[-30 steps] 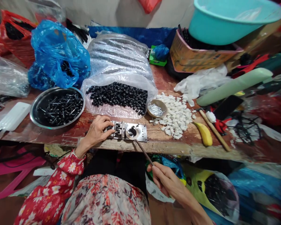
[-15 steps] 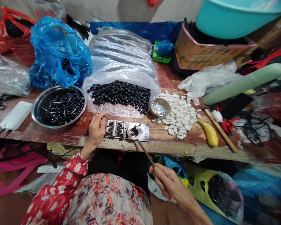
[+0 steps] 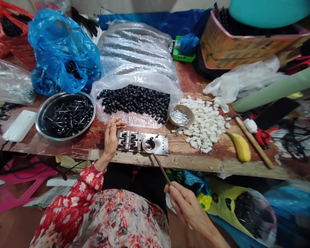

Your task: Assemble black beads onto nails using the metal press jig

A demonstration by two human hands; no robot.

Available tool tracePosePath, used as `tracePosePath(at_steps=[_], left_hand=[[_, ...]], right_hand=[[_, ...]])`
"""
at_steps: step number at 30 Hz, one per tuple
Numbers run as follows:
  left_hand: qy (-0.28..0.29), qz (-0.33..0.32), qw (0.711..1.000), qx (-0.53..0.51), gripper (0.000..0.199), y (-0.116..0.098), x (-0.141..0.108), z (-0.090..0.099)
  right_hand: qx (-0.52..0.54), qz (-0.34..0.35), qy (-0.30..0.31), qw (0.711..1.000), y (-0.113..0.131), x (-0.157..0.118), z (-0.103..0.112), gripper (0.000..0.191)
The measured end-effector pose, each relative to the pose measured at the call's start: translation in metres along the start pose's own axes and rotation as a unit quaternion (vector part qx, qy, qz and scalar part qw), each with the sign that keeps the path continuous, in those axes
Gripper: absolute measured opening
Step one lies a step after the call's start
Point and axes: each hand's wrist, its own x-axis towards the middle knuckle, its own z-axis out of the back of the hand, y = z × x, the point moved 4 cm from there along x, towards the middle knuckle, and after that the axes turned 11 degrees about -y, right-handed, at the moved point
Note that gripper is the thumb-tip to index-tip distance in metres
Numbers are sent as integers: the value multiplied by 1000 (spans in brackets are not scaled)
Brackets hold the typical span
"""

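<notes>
A metal jig (image 3: 158,142) lies at the table's front edge, with a row of small clamps on its left half and a round ring on its right. My left hand (image 3: 111,137) rests against the jig's left end, fingers stretched out above it and nothing seen in them. From the ring a thin metal lever (image 3: 161,166) slopes down toward me. My right hand (image 3: 183,201) is closed around the lever's lower end, in front of the table edge. Inside the ring's hole are small pieces too small to make out.
Behind the jig, a plastic sack (image 3: 139,69) spills small black round parts (image 3: 134,101). A steel bowl (image 3: 38,127) of black parts with metal pins stands left. Rightward are a small bowl (image 3: 192,121) of metal pins, white pieces (image 3: 209,125), a banana (image 3: 240,148) and a hammer (image 3: 255,144).
The fingers of my left hand have straightened and lifted slightly at the jig's left end. My right hand keeps its hold on the lever, almost unmoved. The camera view has shifted a little.
</notes>
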Motion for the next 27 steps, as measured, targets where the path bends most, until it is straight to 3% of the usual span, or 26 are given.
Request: tracePosePath(at_steps=[15,27], left_hand=[[2,8,1000,-23,66,0,-1,-1],[28,-23,999,8,80,5,1,-1]], right_hand=[[12,29,-48,998,-8,-5,-23,56],[226,-77,-43,970,-4,-17,-93,58]])
